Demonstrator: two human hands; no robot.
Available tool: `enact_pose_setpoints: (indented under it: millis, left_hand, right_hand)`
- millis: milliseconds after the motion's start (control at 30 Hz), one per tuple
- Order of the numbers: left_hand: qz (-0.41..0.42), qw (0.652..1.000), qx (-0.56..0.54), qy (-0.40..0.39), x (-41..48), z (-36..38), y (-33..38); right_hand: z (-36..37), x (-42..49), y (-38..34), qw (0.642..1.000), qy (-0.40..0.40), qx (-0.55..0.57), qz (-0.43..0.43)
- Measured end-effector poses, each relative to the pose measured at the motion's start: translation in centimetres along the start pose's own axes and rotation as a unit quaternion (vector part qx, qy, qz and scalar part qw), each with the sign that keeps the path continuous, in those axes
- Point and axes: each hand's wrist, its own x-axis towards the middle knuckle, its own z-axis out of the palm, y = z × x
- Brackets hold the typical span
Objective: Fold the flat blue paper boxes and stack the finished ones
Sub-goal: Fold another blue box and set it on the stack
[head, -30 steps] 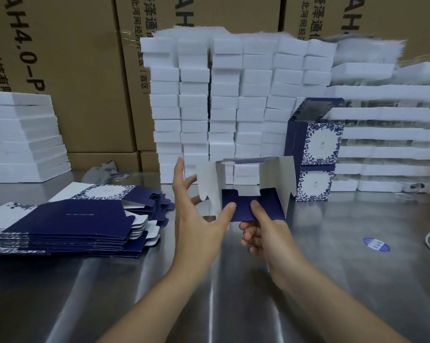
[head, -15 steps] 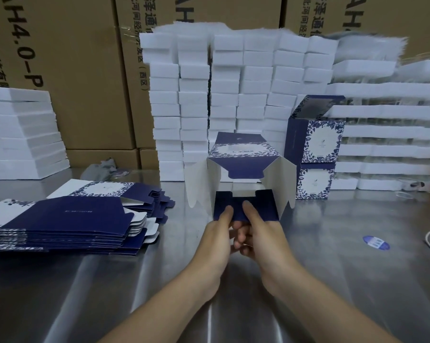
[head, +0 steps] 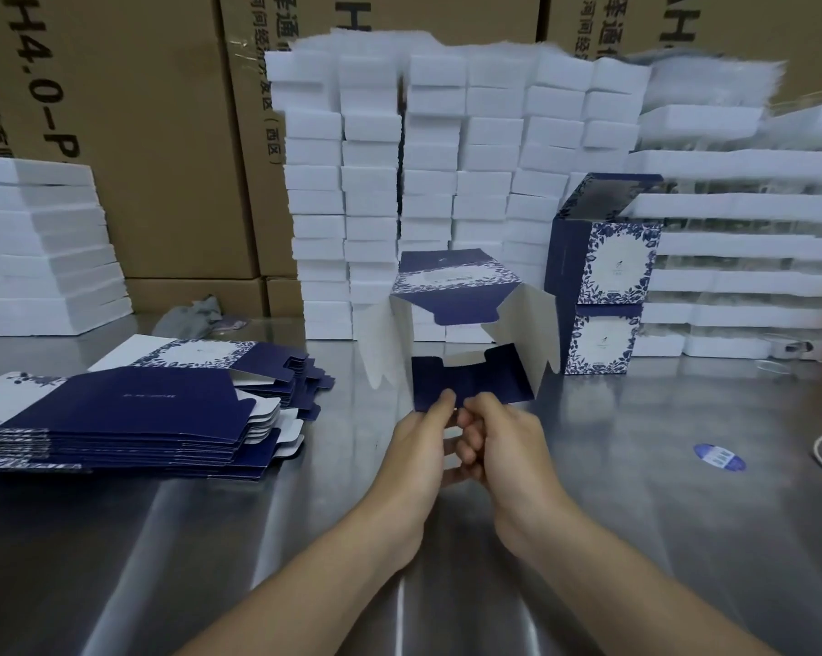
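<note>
Above the tabletop (head: pixel 636 513), left hand (head: pixel 418 447) and right hand (head: pixel 503 442) pinch the near flap (head: pixel 475 388) of the half-formed box (head: pixel 451 286); side flaps (head: pixel 379 345) likely need tucking next.

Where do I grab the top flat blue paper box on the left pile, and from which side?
Pinch the top flat blue paper box at its right-hand edge, coming from the right: the flaps there lie staggered, not flush, so its edge is probably free to lift.
</note>
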Motion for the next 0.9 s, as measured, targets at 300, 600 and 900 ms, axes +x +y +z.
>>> enact_pose_setpoints:
  millis: [300, 600, 900]
  left_hand:
    - [0.015, 0.998, 0.043, 0.041, -0.04, -0.42, 0.28]
    - [-0.011, 0.999, 0.007, 0.043, -0.24, -0.81, 0.50]
    - [-0.018, 0.997, 0.021, 0.067, -0.25, -0.94, 0.64]
  right_hand:
    - [-0.47, 0.48, -0.23, 0.999, -0.030, -0.015, 0.013]
    - [-0.73, 0.21, -0.65, 0.994, -0.089, -0.046, 0.048]
    - [-0.93, 0.72, -0.52, 0.999, 0.001, -0.012, 0.045]
